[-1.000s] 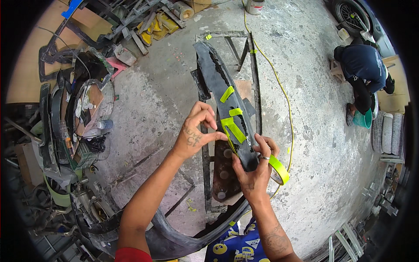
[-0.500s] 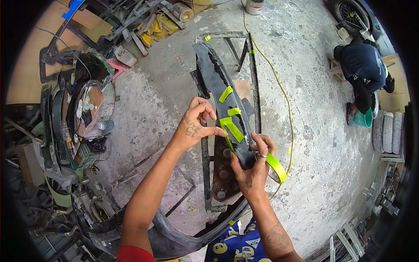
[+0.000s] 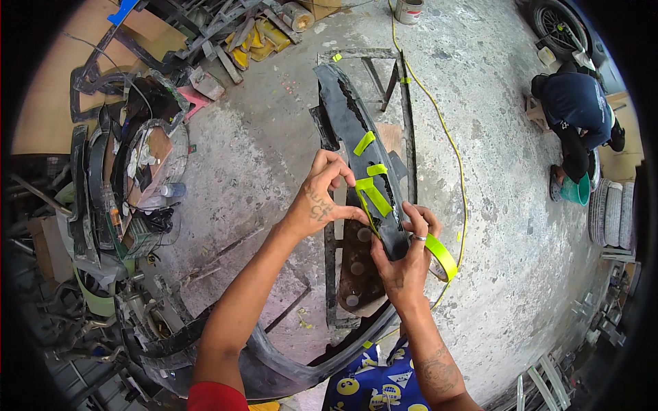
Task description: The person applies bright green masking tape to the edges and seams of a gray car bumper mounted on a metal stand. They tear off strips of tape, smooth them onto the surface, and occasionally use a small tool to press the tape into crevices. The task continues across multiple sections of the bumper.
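A long black plastic car-body panel with ragged edges lies slanted away from me, with several neon-yellow tape strips stuck across its nearer half. My left hand is at its left edge, fingers curled, with thumb and forefinger on a narrow strip of tape running down that edge. Around the panel's near end, my right hand is closed, its thumb on the left side by the lower end of that strip. A neon-yellow tape roll hangs against the right hand's outer fingers; how it is held is hidden.
Beneath the panel is a dark metal frame. A large curved black bumper lies close to me. A yellow cable crosses the concrete floor on the right. Scrap parts crowd the left; a person crouches at the far right.
The whole view has shifted, so the scene sits slightly farther right. Both hands stay at the same places on the panel, and the tape strips look unchanged.
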Available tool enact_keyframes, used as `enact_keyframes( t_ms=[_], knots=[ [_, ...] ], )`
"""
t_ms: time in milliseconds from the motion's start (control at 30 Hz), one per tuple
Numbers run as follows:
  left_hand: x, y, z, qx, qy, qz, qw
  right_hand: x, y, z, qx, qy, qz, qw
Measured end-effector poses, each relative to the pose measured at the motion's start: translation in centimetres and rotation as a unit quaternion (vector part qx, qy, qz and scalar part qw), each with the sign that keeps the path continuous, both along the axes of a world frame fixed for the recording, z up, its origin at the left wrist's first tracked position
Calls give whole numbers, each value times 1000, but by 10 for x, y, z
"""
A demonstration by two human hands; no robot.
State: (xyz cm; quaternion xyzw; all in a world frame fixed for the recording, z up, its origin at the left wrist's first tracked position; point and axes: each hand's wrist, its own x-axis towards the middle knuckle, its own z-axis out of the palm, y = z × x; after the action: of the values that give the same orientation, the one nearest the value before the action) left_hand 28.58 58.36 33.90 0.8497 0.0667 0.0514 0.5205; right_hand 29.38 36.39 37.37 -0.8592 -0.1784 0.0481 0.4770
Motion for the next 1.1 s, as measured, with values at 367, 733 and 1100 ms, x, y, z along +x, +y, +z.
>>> enact_keyframes(
  t_ms=[367, 733, 1100],
  knots=[
    [5, 1, 4, -34, 65, 16, 997, -3, -1, 1, -2, 11, -7, 1000],
    [-26, -12, 29, 55, -40, 15, 998, -3, -6, 2, 28, 38, -22, 999],
    [-37, -29, 32, 92, -79, -14, 993, -4, -8, 5, 41, 42, -8, 998]
  ],
)
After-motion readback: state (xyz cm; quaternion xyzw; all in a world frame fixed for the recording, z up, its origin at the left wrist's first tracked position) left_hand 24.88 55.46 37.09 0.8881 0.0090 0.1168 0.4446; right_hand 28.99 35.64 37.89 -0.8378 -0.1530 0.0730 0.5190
